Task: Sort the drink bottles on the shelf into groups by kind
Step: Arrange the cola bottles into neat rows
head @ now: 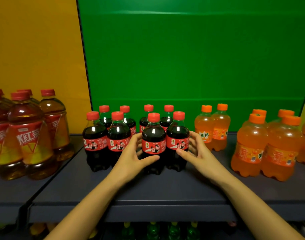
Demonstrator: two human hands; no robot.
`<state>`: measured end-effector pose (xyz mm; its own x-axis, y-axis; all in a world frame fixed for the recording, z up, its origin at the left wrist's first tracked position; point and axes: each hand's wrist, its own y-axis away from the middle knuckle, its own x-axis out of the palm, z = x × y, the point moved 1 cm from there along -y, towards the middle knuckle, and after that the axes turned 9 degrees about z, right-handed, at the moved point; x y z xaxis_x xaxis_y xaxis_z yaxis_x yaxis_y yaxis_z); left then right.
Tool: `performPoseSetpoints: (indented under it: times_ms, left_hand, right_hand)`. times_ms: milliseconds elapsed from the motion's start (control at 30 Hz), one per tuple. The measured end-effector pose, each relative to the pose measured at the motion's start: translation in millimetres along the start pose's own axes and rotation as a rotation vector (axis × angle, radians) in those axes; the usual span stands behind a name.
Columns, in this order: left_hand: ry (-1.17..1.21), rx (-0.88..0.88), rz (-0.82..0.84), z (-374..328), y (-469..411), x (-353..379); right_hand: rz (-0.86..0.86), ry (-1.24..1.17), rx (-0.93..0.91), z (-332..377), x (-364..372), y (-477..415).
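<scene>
Head view as I logged it. On the shelf [165, 187], the cola bottles [118, 135] stood grouped at the middle, tea bottles [28, 135] left, orange soda bottles [248, 149] right. The left hand [131, 153] wrapped the front cola bottle [153, 141], thumb below its label. The right hand [200, 151] curled round the neighbouring cola bottle [177, 139], which touched the first.

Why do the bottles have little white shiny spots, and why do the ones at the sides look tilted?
Head view: the white spots are glare, light bouncing off the cola bottles, tea bottles and orange soda bottles; head view: the wide-angle lens bends the edges, so outer bottles seem to lean; head view: green bottles under the shelf are dark and blurry.
</scene>
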<state>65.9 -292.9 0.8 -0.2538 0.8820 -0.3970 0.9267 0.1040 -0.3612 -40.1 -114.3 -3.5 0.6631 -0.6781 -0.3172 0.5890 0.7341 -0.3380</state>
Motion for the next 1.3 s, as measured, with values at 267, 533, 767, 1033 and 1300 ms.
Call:
performPoseSetpoints:
  times_ms: [267,533,767,1033,1300]
  left_hand:
    - [-0.084,0.036,-0.103,5,6,8]
    - [-0.293,0.084,-0.261,7,9,15]
    - [-0.332,0.075,-0.387,3,10,23]
    - [-0.536,0.07,-0.523,1,20,30]
    - [-0.576,0.004,-0.887,-9,61,-19]
  right_hand:
    - [-0.047,0.074,-0.002,-3,14,-6]
    - [-0.134,0.171,-0.042,-5,22,-4]
    - [-0.179,0.226,-0.063,-9,23,-4]
    - [-0.179,0.252,-0.092,-10,23,-3]
    - [-0.112,0.104,-0.034,-6,19,-2]
